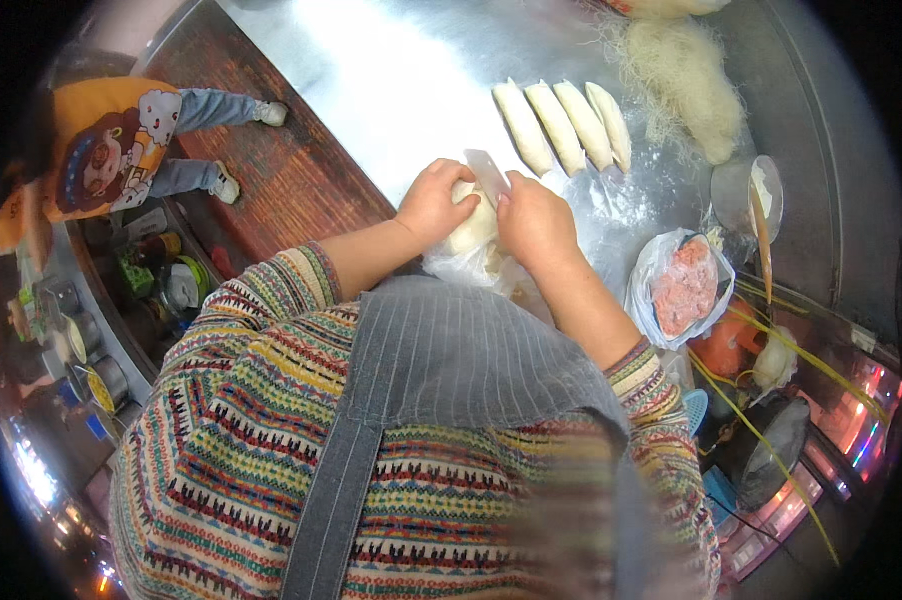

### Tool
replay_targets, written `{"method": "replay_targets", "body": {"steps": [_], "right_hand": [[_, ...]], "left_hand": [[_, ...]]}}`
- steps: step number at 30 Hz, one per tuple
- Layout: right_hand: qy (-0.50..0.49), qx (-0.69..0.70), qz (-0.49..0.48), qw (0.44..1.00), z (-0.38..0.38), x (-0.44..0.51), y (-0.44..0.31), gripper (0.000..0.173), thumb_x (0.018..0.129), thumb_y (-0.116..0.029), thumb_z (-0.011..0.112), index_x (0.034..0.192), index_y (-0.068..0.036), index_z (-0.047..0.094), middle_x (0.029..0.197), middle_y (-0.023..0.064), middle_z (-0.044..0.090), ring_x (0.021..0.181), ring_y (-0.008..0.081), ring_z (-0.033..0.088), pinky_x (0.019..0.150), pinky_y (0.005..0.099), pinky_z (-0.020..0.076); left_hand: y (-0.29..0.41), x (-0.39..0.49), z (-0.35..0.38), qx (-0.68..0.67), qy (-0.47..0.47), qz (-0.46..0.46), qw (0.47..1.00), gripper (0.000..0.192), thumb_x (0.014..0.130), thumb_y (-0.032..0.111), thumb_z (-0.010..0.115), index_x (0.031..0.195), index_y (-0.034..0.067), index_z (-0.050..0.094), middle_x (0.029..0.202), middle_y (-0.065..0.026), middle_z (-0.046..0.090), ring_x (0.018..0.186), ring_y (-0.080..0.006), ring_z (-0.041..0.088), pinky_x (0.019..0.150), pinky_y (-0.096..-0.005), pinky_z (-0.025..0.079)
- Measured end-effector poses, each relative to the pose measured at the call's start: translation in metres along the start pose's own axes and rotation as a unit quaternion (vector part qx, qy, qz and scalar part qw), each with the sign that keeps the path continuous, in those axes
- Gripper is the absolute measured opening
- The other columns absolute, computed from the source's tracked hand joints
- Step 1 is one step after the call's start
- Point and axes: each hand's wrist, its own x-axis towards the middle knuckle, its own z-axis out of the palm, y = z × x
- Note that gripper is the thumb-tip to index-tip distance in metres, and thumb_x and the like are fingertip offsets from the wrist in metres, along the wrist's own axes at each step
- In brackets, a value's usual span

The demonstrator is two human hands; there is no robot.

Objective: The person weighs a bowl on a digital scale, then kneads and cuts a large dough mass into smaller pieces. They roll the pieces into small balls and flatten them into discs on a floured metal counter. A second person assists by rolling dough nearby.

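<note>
A pale piece of dough [475, 229] sits close to my apron, partly in a clear plastic bag [458, 268]. My left hand [434, 206] grips its far left side with fingers and thumb. In my right hand [538, 222] is a flat metal blade [487, 175], which looks like a dough scraper; its edge meets the dough, though the fingers hide part of it. Several long dough rolls [560, 127] lie side by side farther out on the metal worktop [413, 90], which is dusted with flour near them.
Right of my arm stands a bag of pinkish minced filling [687, 285]. Beyond it are a bowl [728, 191] with a wooden stick [761, 232] and a heap of thin noodles [683, 82]. On the left, a person in an orange top [113, 142] is beside the reddish wooden board [271, 165].
</note>
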Motion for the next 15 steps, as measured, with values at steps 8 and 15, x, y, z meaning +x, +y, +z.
{"method": "replay_targets", "body": {"steps": [8,15], "right_hand": [[-0.002,-0.003,0.002,1.0,0.031,0.016,-0.003,0.018,0.082,-0.011,0.046,0.096,-0.005,0.057,0.089,0.0167,0.061,0.08,0.0338,0.061,0.071,0.0421,0.048],[0.065,0.014,-0.016,0.998,0.032,0.034,-0.017,0.019,0.081,-0.015,0.051,0.093,-0.005,0.062,0.083,0.0172,0.063,0.078,0.035,0.061,0.072,0.0438,0.0482]], "left_hand": [[0.001,0.004,-0.006,0.018,-0.057,0.011,0.998,0.027,0.071,0.018,0.064,0.093,0.004,0.06,0.097,-0.0151,0.058,0.092,-0.0325,0.055,0.083,-0.0384,0.044],[0.003,-0.004,0.0,-0.002,-0.079,-0.006,0.997,0.03,0.07,0.017,0.065,0.095,0.003,0.06,0.095,-0.0158,0.058,0.092,-0.033,0.055,0.083,-0.0391,0.044]]}}
